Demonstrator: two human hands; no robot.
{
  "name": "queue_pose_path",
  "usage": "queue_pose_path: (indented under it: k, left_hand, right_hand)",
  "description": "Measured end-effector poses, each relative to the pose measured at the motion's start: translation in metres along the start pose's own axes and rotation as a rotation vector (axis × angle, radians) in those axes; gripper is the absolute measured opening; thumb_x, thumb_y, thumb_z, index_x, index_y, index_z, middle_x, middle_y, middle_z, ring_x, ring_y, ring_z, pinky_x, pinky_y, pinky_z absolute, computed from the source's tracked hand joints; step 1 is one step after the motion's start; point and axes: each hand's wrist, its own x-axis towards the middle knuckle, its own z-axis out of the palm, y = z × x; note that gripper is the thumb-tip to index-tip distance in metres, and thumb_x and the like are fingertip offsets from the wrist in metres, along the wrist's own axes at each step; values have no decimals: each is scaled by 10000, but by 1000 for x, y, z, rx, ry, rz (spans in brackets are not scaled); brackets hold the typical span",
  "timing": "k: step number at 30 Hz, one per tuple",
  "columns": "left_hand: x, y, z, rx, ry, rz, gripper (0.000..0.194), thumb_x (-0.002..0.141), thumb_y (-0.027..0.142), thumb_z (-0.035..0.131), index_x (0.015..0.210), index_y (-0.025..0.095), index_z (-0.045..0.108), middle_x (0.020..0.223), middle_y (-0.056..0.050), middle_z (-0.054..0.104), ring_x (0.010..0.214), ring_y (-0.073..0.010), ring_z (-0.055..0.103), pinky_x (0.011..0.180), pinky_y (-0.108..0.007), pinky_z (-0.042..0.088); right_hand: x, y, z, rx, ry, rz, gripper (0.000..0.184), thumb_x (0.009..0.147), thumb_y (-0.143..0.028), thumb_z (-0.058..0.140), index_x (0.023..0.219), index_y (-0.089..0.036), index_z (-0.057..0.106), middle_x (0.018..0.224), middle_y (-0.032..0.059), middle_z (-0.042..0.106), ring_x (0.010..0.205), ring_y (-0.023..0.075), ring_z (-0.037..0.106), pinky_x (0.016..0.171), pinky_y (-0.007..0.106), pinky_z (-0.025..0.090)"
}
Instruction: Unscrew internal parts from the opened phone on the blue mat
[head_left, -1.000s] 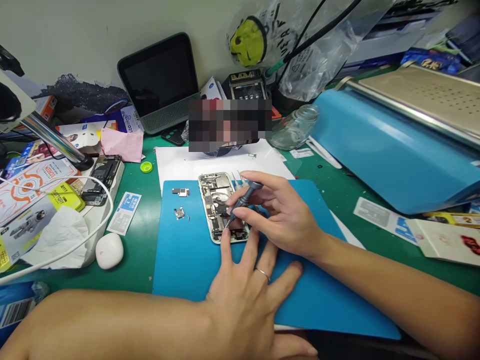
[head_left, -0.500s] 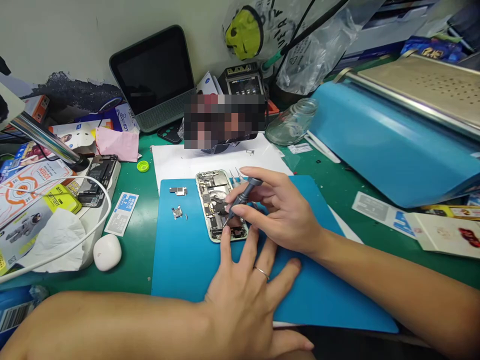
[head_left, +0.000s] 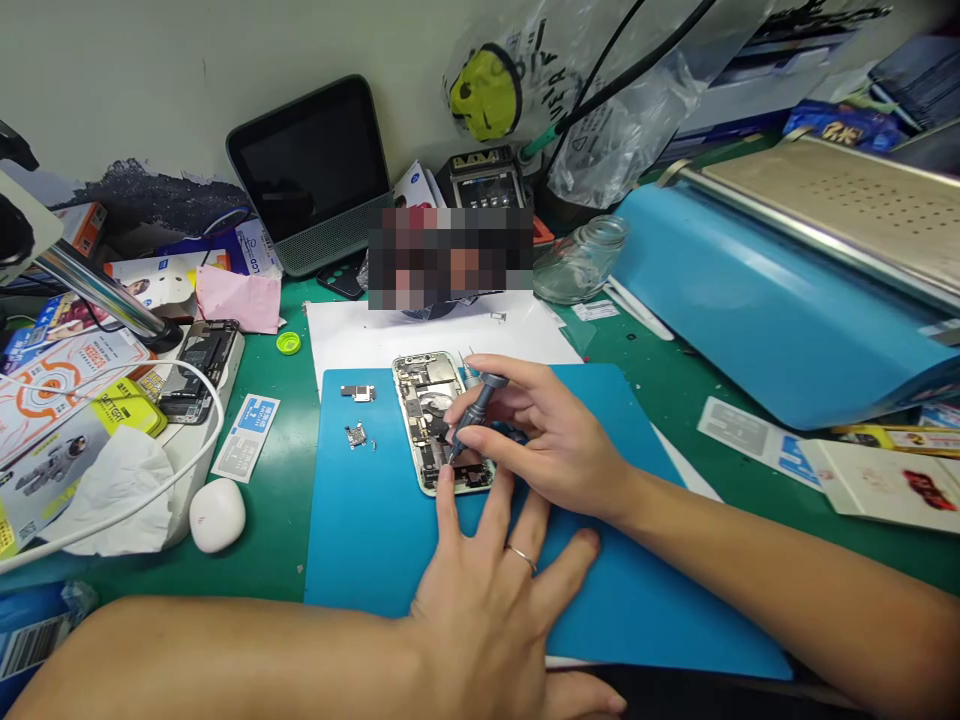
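Observation:
An opened smartphone lies on a blue mat, its inner parts bare. My right hand grips a dark grey precision screwdriver, tilted, with its tip down at the lower part of the phone. My left hand lies with fingers spread, index and middle fingertips at the phone's lower edge; a ring is on one finger. Left of the phone sit a small metal-shielded part and a smaller circuit piece. More slim tool tips show behind my right hand, partly hidden.
A glass jar lies tipped near white paper. At left are a white earbud case, a white cable, boxes and another opened phone. A blue-covered machine fills the right. A dark screen leans by the wall.
The camera view has shifted slightly, so the scene sits a little lower. The screwdriver has turned a little more upright, its tip still at the phone's lower part. My left hand stays put.

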Motion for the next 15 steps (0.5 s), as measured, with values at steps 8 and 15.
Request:
queue_pose_path:
  k: [8,15]
  left_hand:
    - [-1,1,4,25,15,2,842,997,789,261,1652,264,318,1734,-152,263,1612,-402,194,1235,-732,233]
    - [-1,2,6,36,27,7,860,988,800,278,1651,254,322,1732,-161,264,1618,-411,165,1239,-734,216]
  right_hand:
    - [1,-1,-1,3,27,40,476,981,-314,695,1412,-313,492,1017,31,756,928,178,760,792,307,665]
    - [1,-2,-1,-2,37,70,501,971,-361,707,1415,-284,489,1013,48,759,909,190,767,789,331,677]
